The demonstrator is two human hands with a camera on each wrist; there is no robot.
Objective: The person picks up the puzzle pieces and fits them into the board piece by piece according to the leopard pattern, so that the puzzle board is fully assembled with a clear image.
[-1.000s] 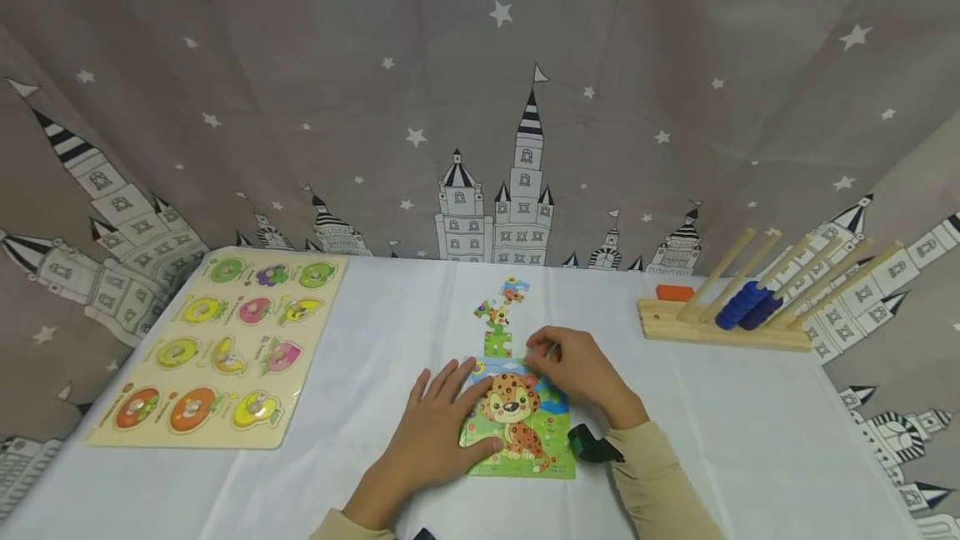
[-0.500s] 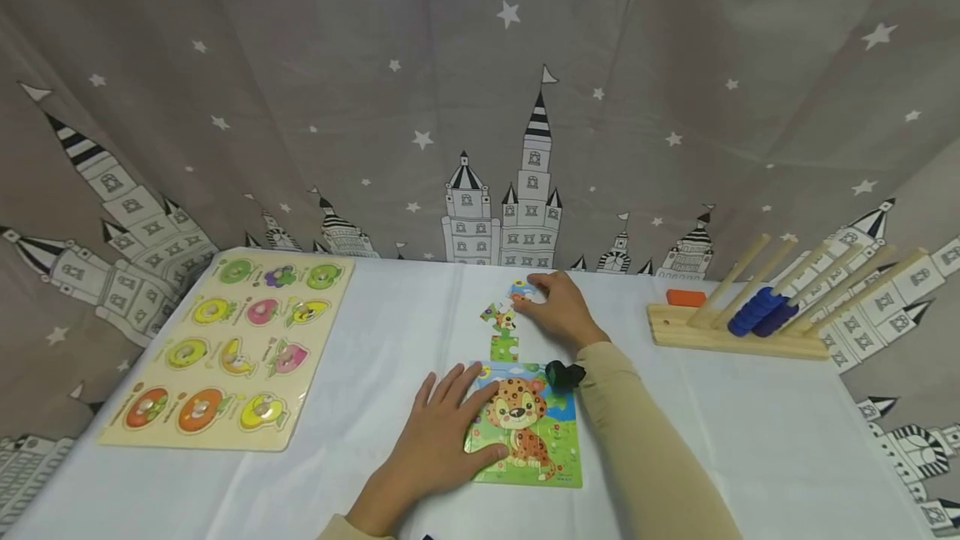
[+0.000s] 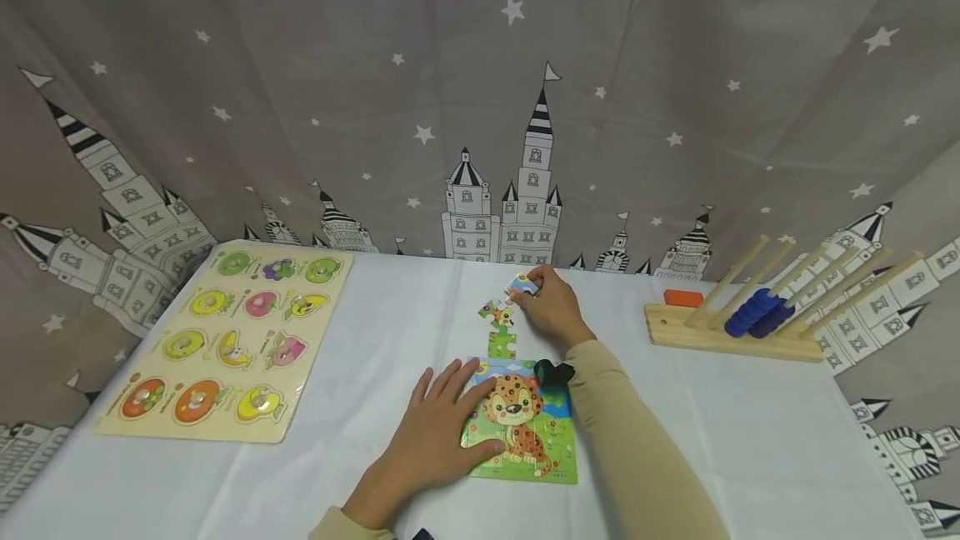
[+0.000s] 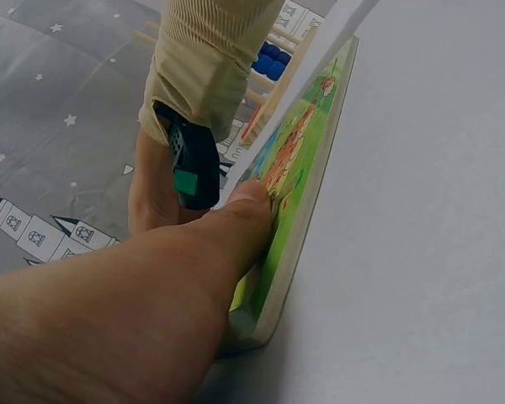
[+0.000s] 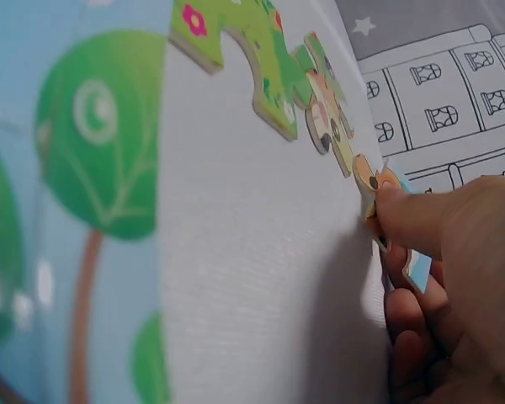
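A square leopard jigsaw puzzle lies flat on the white table. My left hand rests along its left side with spread fingers, the thumb lying on the picture in the left wrist view. Beyond the far edge, my right hand pinches a loose blue puzzle piece between thumb and fingers; the right wrist view shows this piece tilted, with part of an orange spotted ear. A green piece and a few spotted and green pieces lie between that hand and the puzzle.
A wooden fruit knob puzzle board lies on the left. On the right stands a wooden peg rack with blue beads and a red block behind it. A grey castle-print curtain hangs behind the table.
My right hand has left the leopard puzzle's top right corner, reached to the farthest loose piece, and now pinches it, tilting it. My left hand stays on the puzzle.
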